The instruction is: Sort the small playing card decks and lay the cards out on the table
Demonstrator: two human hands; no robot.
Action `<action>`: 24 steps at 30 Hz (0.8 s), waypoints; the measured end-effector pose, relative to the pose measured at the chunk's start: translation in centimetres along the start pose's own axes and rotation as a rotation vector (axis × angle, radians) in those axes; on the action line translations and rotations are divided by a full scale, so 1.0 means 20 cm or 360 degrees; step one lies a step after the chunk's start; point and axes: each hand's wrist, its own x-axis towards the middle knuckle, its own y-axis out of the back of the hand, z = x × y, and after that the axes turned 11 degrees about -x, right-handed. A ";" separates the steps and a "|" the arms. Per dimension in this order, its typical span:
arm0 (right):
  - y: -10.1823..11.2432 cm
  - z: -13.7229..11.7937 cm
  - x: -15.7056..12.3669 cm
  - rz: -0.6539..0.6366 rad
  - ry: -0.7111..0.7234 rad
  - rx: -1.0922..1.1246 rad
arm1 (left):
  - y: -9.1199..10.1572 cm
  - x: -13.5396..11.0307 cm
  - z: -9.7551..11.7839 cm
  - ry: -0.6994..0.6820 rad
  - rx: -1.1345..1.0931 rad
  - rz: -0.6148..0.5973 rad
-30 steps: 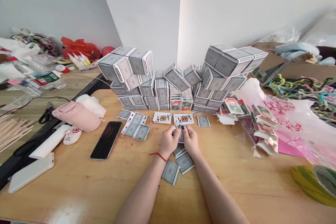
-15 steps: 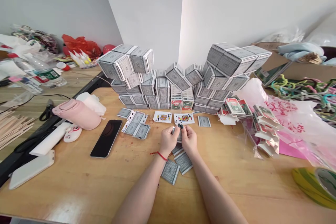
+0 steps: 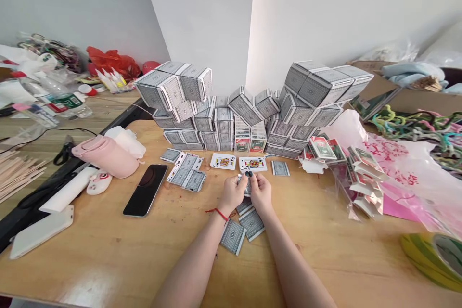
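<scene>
Between the fingertips of both hands, just above the pale wooden tabletop (image 3: 144, 260), sits a small grey-and-white patterned playing card (image 3: 247, 188), its patterned side partly visible. The left hand (image 3: 232, 193), with a thin red cord bracelet (image 3: 221, 214) at its wrist, pinches it from one side. The right hand (image 3: 263, 193) grips it from the other, the two dark-nailed thumbs nearly touching over its top edge. The remaining fingers are curled behind, mostly hidden, so whether they hold more than one card cannot be told.

Nearer the body than the fingers, between the forearms, lie several loose grey-patterned cards with white edges (image 3: 233, 237), partly overlapping. Just beyond the fingertips lie two white face-up picture cards (image 3: 252, 163), side by side. Right of them is a single grey-patterned piece with white edges (image 3: 280, 168); left of the fingers is an overlapping cluster of grey-patterned cards (image 3: 186, 173).

Farther beyond the fingers stands a stepped structure of grey-patterned card blocks (image 3: 221, 122), with red-and-green card boxes (image 3: 250, 139) in its lower middle.

Well left of the fingers lie a black-screened smartphone (image 3: 145, 190) and a pink cylindrical bottle (image 3: 108, 156). Well to their right are opened red-and-white cardboard boxes (image 3: 364, 178), pink-printed translucent plastic (image 3: 393, 147) and, closer to the body, a yellow-green tape roll (image 3: 420, 252).
</scene>
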 end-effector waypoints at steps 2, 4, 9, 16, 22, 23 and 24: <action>0.00 0.00 0.00 -0.0011 -0.0018 0.0031 | 0.00 -0.01 0.00 0.0033 -0.0056 0.0047; 0.00 -0.01 0.00 -0.0018 -0.0041 0.0049 | 0.00 -0.02 0.00 0.0087 -0.0116 0.0069; 0.04 -0.01 0.02 0.0092 -0.0039 0.0014 | 0.02 -0.03 -0.03 0.0127 -0.0103 -0.0106; 0.04 0.00 0.03 0.0074 -0.0027 0.0062 | 0.01 -0.02 -0.06 0.0038 -0.0112 -0.0158; 0.03 0.01 0.03 0.0025 -0.0060 0.0105 | -0.01 -0.03 -0.04 0.0121 -0.0299 -0.0142; 0.03 0.01 0.03 0.0020 -0.0059 0.0099 | -0.02 -0.03 -0.04 0.0129 -0.0308 -0.0134; 0.03 0.01 0.03 0.0015 -0.0054 0.0086 | -0.02 -0.03 -0.04 0.0133 -0.0308 -0.0122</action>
